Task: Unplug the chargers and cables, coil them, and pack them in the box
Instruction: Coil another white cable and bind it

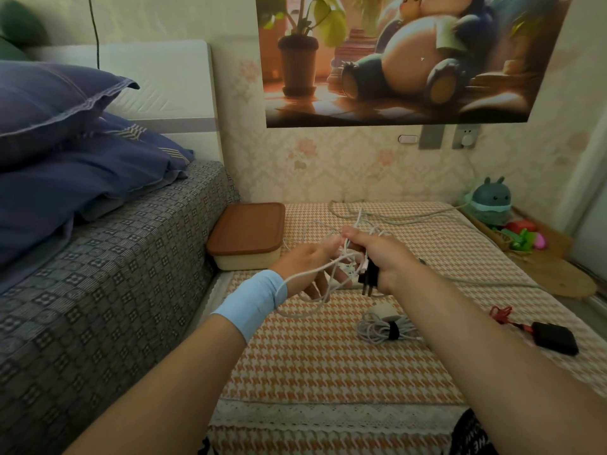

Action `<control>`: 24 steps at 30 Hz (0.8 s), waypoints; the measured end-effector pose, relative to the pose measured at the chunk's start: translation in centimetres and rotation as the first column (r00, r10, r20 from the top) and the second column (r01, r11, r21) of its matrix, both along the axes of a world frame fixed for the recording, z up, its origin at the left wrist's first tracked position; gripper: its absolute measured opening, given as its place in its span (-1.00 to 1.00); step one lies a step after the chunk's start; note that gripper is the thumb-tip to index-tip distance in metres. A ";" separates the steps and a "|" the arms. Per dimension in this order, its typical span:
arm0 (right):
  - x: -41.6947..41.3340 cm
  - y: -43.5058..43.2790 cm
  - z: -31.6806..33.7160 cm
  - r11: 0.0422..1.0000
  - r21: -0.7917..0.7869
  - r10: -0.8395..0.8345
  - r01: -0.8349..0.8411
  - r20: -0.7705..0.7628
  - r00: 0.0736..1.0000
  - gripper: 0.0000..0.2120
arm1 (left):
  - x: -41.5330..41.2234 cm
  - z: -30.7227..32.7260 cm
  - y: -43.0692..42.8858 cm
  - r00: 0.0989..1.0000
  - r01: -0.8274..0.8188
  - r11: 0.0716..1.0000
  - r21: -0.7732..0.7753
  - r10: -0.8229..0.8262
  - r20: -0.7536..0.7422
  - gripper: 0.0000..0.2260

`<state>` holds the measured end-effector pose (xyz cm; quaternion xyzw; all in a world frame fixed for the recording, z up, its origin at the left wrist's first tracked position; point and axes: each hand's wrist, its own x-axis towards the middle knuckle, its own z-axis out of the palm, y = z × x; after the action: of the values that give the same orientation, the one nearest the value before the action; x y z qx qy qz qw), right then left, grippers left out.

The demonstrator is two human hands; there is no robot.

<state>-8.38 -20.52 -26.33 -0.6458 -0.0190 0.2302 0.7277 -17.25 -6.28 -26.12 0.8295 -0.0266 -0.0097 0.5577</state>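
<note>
Over the checked table cloth (312, 356), my right hand (377, 257) grips a black charger (369, 277) with its prongs pointing down, together with loops of a white cable (305, 274). My left hand (312, 261), with a blue wristband, pinches the same white cable close to the right hand's fingers. Loose loops hang below both hands. A coiled white cable with a white charger (384, 326), bound by a black strap, lies on the cloth. A black charger with a red cable (555, 336) lies at the right. The box (246, 238) with its brown lid on stands at the back left.
A bed (98, 257) with blue pillows borders the table on the left. A grey cable (394, 218) runs across the back of the table. A white plug (468, 139) sits in a wall socket. A teal toy (491, 200) and small coloured items stand at the right.
</note>
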 end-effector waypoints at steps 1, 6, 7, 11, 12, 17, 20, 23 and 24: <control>-0.1 -0.1 0.1 1.000 -0.010 -0.017 0.017 0.014 1.000 -0.71 | 0.1 -0.1 0.0 0.998 0.039 0.998 -0.054 -0.041 -0.042 -0.58; 0.1 -0.9 0.5 0.997 -0.021 -0.076 0.079 0.117 0.990 -0.76 | 0.4 -1.0 0.7 0.967 0.119 0.972 -0.204 -0.161 -0.200 -0.76; 0.0 -1.0 0.4 0.997 -0.034 -0.068 0.073 0.138 0.988 -0.79 | 0.4 -1.0 0.6 0.953 0.109 0.971 -0.213 -0.163 -0.254 -0.77; -0.5 -0.7 0.4 0.993 -0.110 -0.011 0.031 0.179 0.984 -0.76 | 0.2 -0.7 0.1 0.942 0.108 0.993 0.054 -0.085 -0.323 -0.76; -0.7 -0.7 0.5 0.993 -0.120 0.000 0.020 0.166 0.986 -0.73 | 0.2 -1.0 0.1 0.951 0.102 0.986 0.133 -0.057 -0.305 -0.77; -2.0 -0.5 0.8 0.933 -0.353 0.157 -0.068 0.231 0.960 -0.59 | 0.6 -1.8 -0.7 0.961 -0.098 0.994 0.050 0.108 -0.256 -0.84; -2.2 -0.5 0.7 0.871 -0.479 0.261 -0.109 0.264 0.928 -0.56 | 1.2 -1.6 -0.5 0.949 -0.275 0.947 -0.166 0.239 -0.207 -0.86; -2.2 -0.5 0.2 0.850 -0.481 0.372 -0.217 0.254 0.893 -0.65 | 1.8 -1.4 0.6 0.917 -0.398 0.829 -0.392 0.347 -0.196 -0.72; -2.3 -0.6 0.0 0.826 -0.495 0.430 -0.270 0.244 0.869 -0.70 | 1.9 -1.2 0.7 0.910 -0.415 0.727 -0.547 0.345 -0.232 -0.71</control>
<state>-10.67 -21.12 -26.28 -0.8099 -0.2130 0.2429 0.4896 -15.32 -5.57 -27.34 0.6030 0.1741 0.0657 0.7757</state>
